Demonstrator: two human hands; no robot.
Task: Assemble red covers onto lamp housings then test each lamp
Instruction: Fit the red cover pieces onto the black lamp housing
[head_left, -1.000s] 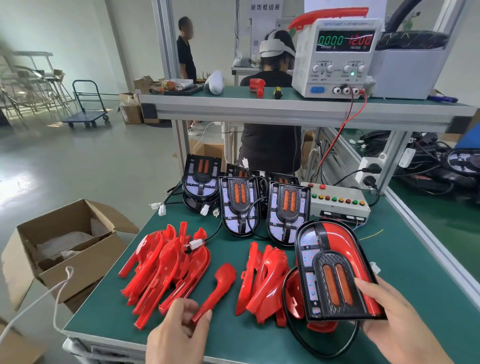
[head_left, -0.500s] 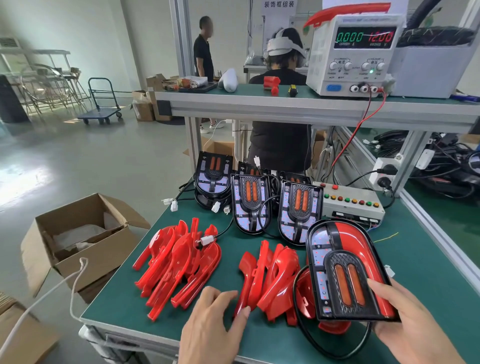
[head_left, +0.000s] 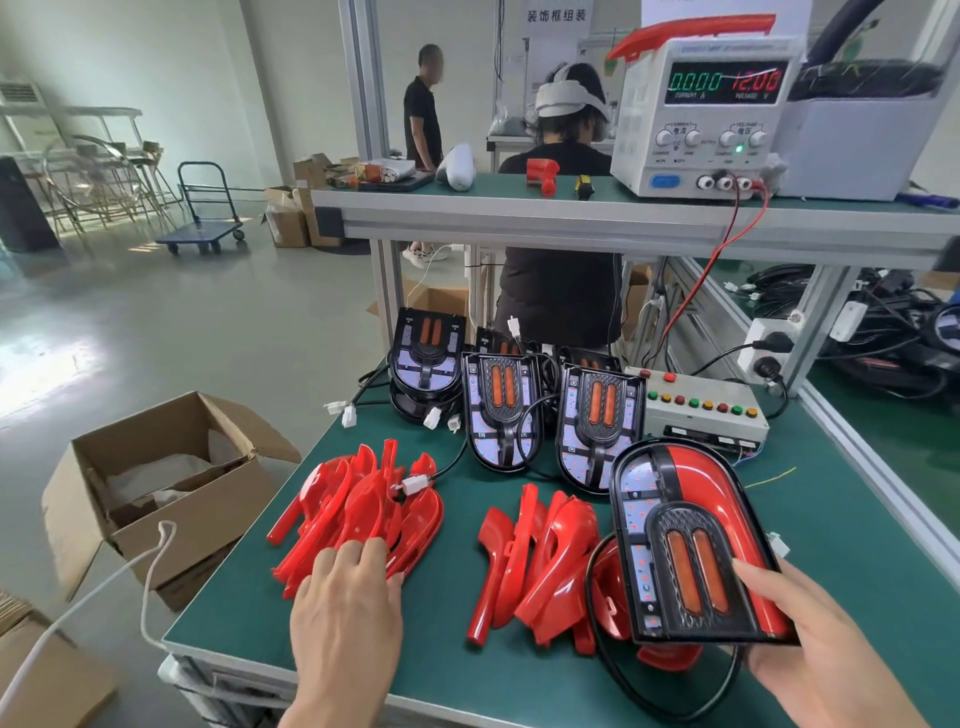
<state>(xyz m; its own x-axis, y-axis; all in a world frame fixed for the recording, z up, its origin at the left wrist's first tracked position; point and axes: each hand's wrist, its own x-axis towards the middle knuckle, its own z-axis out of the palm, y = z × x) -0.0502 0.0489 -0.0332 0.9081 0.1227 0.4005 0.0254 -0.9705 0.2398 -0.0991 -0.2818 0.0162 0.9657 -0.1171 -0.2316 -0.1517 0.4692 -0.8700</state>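
the workshop has a pale green floor, an open cardboard box (head_left: 156, 499) beside the bench's left edge, and a green-matted worktop (head_left: 857, 545) under an aluminium-framed upper shelf (head_left: 571, 218). on that shelf, toward its right end, i read a power supply (head_left: 711, 114) showing 0.000 and 12.00, with red and black leads (head_left: 727, 249) dropping to the worktop. along the worktop's far edge i see uncovered lamp housings (head_left: 501, 410) standing in a row with their cables and white connectors, and just to their right a test box (head_left: 701, 410) with coloured buttons. near the front left corner lies the left pile of red covers (head_left: 358, 504); my left hand (head_left: 345, 613) rests on its near side with fingers spread and nearly straight, fingertips touching the covers, holding nothing. toward the middle of the front edge lies a second pile of red covers (head_left: 540, 551), apart from the first. my right hand (head_left: 810, 639) holds a lamp housing (head_left: 685, 540) near the front right corner, thumb curled over its face and fingers beneath, tilted up above the mat; a red cover (head_left: 711, 493) is seated on its right half, while its left half is bare. its black cable (head_left: 660, 696) loops below it at the front edge. a person wearing a white headset (head_left: 569, 98) sits behind the bench, and another stands farther back.
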